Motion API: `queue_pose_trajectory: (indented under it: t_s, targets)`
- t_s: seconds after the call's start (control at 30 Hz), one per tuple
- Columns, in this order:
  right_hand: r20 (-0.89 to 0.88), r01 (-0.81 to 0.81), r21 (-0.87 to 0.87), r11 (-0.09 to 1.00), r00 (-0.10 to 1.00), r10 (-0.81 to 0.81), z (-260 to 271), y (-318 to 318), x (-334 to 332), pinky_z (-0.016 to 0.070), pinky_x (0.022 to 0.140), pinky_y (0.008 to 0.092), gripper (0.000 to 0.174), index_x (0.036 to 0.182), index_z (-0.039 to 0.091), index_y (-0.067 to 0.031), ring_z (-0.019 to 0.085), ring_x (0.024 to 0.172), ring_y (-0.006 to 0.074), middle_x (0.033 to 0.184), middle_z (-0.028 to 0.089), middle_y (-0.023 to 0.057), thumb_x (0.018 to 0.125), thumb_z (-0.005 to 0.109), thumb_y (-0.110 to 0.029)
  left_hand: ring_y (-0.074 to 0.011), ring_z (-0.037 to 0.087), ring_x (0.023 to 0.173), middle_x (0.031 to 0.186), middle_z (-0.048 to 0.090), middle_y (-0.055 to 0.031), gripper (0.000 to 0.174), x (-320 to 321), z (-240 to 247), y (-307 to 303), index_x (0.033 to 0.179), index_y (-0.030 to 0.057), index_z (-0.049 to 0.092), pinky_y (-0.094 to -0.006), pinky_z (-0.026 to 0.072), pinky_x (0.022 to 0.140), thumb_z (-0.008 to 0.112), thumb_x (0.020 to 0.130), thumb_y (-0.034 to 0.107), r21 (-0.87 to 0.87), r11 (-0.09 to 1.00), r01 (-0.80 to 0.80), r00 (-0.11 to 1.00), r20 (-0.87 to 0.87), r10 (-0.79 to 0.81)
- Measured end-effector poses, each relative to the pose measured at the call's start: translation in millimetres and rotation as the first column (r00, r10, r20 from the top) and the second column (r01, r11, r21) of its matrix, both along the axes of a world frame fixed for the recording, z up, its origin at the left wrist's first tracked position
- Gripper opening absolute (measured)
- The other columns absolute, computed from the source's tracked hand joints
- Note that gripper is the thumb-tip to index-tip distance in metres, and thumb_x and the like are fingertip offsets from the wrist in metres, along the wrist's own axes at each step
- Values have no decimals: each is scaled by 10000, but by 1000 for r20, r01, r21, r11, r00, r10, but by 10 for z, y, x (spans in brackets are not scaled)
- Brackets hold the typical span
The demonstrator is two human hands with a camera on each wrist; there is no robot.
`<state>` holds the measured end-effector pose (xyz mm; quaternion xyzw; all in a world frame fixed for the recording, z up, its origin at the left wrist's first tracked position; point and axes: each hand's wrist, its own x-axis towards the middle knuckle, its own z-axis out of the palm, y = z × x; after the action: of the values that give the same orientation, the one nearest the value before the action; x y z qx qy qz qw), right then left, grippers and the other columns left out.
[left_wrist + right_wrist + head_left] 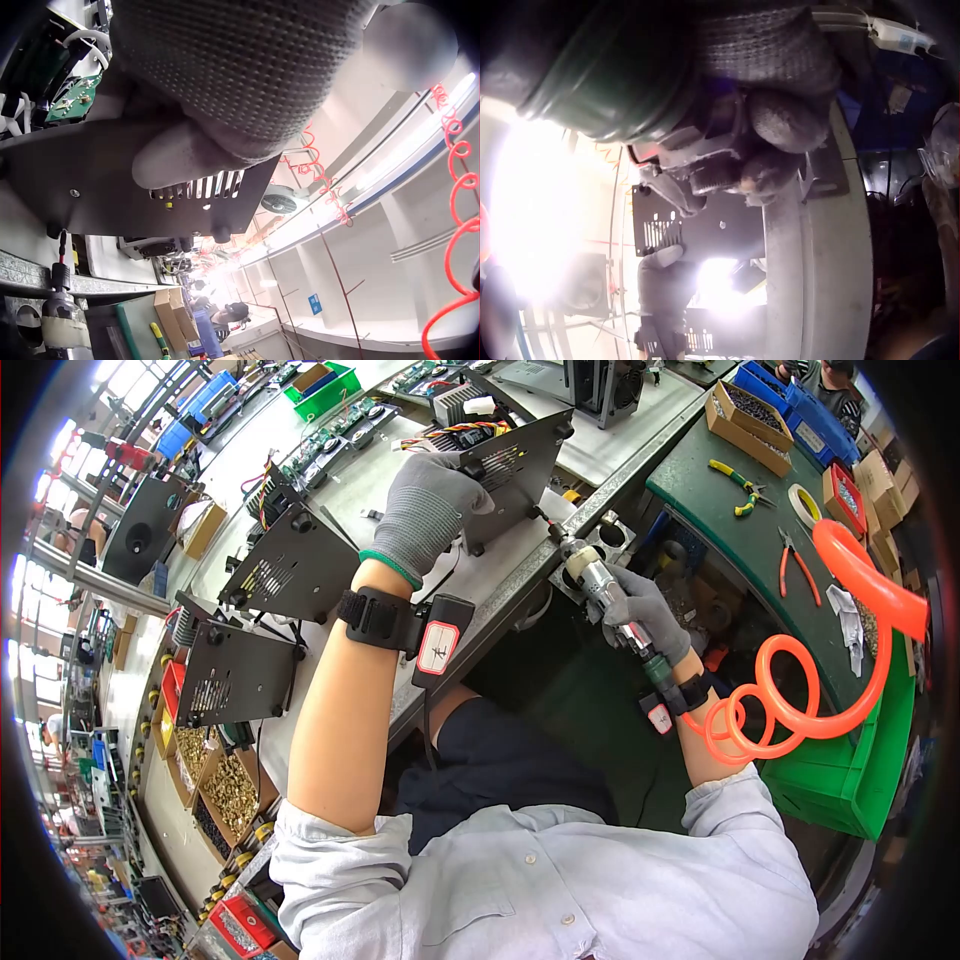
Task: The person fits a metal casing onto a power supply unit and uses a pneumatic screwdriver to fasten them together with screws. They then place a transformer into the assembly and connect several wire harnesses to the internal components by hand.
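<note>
My gloved left hand grips the top edge of a black metal panel, its thumb lying across the outer face by the vent slots in the left wrist view. The panel stands upright on the bench, with wires and a heat sink behind it. My gloved right hand is wrapped round an air screwdriver, fed by an orange coiled hose. The screwdriver's bit points at the panel's lower corner; in the left wrist view, the bit tip is right at a black foot.
Two similar black panels stand along the bench to the left, near boxes of brass-coloured parts. On the green table at right lie yellow-green cutters and red-handled pliers. Below it sits a green bin.
</note>
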<state>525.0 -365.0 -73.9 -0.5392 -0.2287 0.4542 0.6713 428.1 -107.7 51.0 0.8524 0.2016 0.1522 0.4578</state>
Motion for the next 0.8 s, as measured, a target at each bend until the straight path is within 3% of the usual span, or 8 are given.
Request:
queue_pose_trajectory:
  t_s: [0.13, 0.3, 0.43, 0.53, 0.63, 0.7, 0.77, 0.8]
  targets:
    - [87, 7, -34, 999, 996, -4, 14, 16, -6, 511, 489, 239, 755, 1279, 483, 43, 599, 552, 140, 841, 626, 110, 595, 682, -209, -107, 592, 693, 783, 666, -53, 164, -36, -94, 69, 892, -38, 690, -257, 495, 651, 697, 736, 14, -15, 999, 39, 999, -19, -39]
    - [101, 41, -68, 997, 994, -34, 78, -40, -127, 487, 488, 223, 769, 1313, 466, 27, 594, 562, 125, 847, 623, 103, 628, 693, -238, -92, 596, 805, 889, 693, -44, 353, -566, 7, -28, 1109, -34, 675, -252, 488, 744, 699, 796, 127, -133, 989, 60, 895, 446, 6]
    - [-62, -34, -37, 999, 998, 32, 207, -255, -347, 480, 433, 221, 822, 1317, 446, 54, 574, 504, 138, 849, 628, 136, 609, 685, -288, -107, 616, 750, 888, 704, -54, 272, -1679, 259, 130, 1098, -46, 676, -244, 503, 706, 651, 862, 87, -265, 933, -244, 941, 168, 294]
    - [-150, -182, -56, 982, 974, 172, 273, -226, -494, 485, 464, 241, 862, 1331, 457, 34, 582, 533, 152, 856, 627, 132, 571, 692, -297, -114, 639, 741, 856, 712, -57, 231, -2248, -120, 326, 983, 43, 739, -261, 506, 678, 586, 820, -12, 323, 906, -274, 927, -161, 338]
    - [-159, -292, -61, 954, 947, 280, 388, -69, -736, 482, 464, 239, 872, 1328, 460, 29, 579, 535, 139, 836, 626, 123, 562, 698, -314, -286, 670, 770, 821, 683, -152, 319, -2427, -648, 356, 1139, 49, 657, -369, 535, 709, 562, 836, 16, 824, 566, -27, 986, -73, 153]
    - [-132, -332, -91, 939, 939, 319, 410, 98, -922, 470, 453, 230, 858, 1310, 474, 20, 573, 540, 122, 821, 620, 111, 553, 709, -308, -319, 651, 686, 715, 643, -141, 301, -2263, -869, 406, 1146, -9, 592, -412, 534, 627, 546, 854, 48, 872, 490, 18, 978, -119, 174]
    - [-120, -249, -215, 944, 966, 228, 566, 265, -1173, 427, 405, 209, 562, 1231, 519, -7, 545, 498, 105, 741, 602, 66, 758, 624, -291, -225, 574, 449, 614, 595, -76, 181, -2122, -1019, 538, 974, -4, 621, -352, 468, 420, 549, 851, 108, 859, 504, 83, 854, -322, 408]
    - [-151, -253, -161, 954, 961, 230, 525, 276, -1235, 415, 370, 209, 456, 1219, 523, -17, 533, 466, 102, 709, 591, 53, 841, 544, -272, -212, 611, 535, 656, 632, -47, 185, -2068, -1007, 575, 913, 18, 680, -381, 501, 523, 590, 812, 143, 858, 114, 501, 787, -506, 353]
